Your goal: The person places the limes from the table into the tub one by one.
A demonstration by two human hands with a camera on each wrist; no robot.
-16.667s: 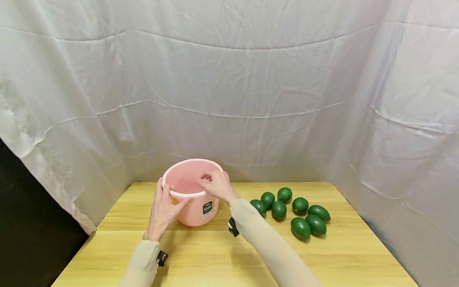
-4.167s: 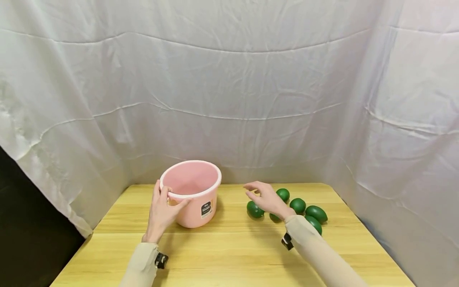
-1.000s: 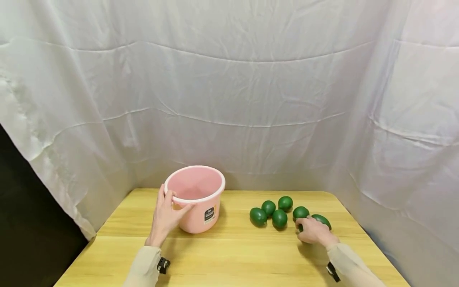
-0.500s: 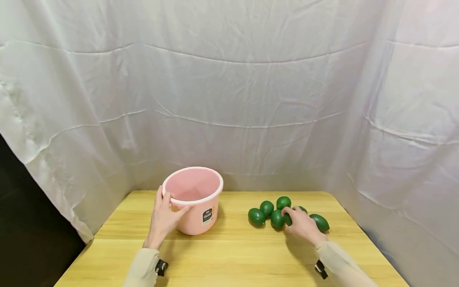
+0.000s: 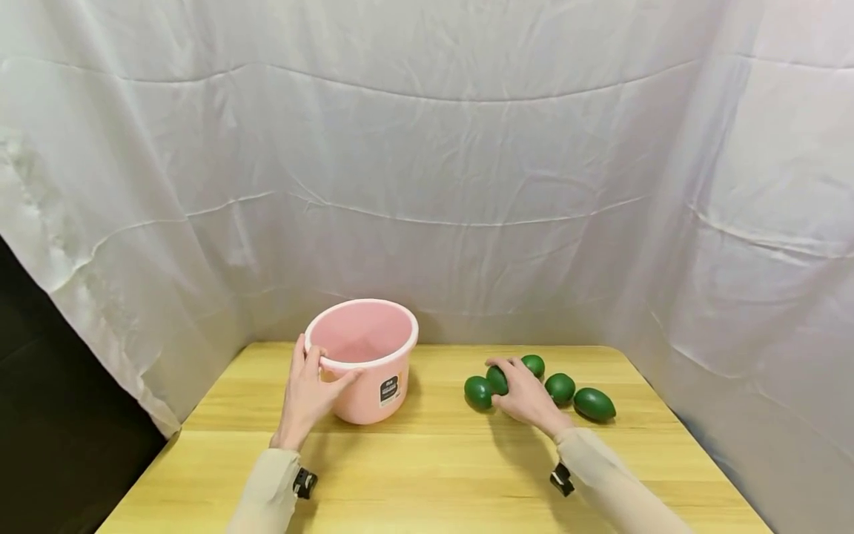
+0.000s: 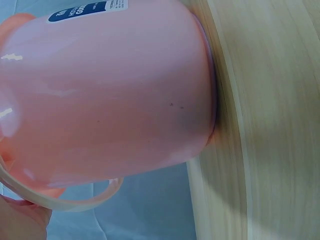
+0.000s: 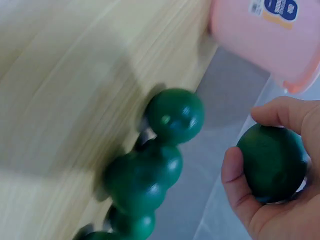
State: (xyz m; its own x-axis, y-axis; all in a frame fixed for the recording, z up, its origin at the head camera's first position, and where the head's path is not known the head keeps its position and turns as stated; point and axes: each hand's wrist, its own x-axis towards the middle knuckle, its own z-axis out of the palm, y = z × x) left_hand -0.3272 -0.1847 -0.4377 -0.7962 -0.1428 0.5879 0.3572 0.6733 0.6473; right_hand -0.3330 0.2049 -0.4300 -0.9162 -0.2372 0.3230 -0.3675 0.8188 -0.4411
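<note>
My left hand point(image 5: 308, 397) grips the near-left rim of a pink bucket point(image 5: 373, 386), thumb outside the wall and fingertips over the edge. In the left wrist view the bucket's side fills much of the picture, with a pale curved handle point(image 6: 75, 204) beside my fingers. To the right of the bucket, my right hand point(image 5: 530, 399) holds a glossy dark green oval fruit point(image 7: 272, 162) between thumb and fingers, raised above the others. Several like it lie on the table: one green fruit point(image 5: 477, 393) to the left of that hand, others to its right. The hand hides part of the group.
The wooden table point(image 5: 414, 475) has its back edge close to a hanging white cloth point(image 5: 440, 170). Cloth also hangs at both sides, and a dark area point(image 5: 47, 415) shows at the left. The bucket stands near the table's back left.
In the last second my right hand has moved left with a fruit from the right of the group. A front-right fruit seen earlier is gone from the table. My left hand stays on the rim.
</note>
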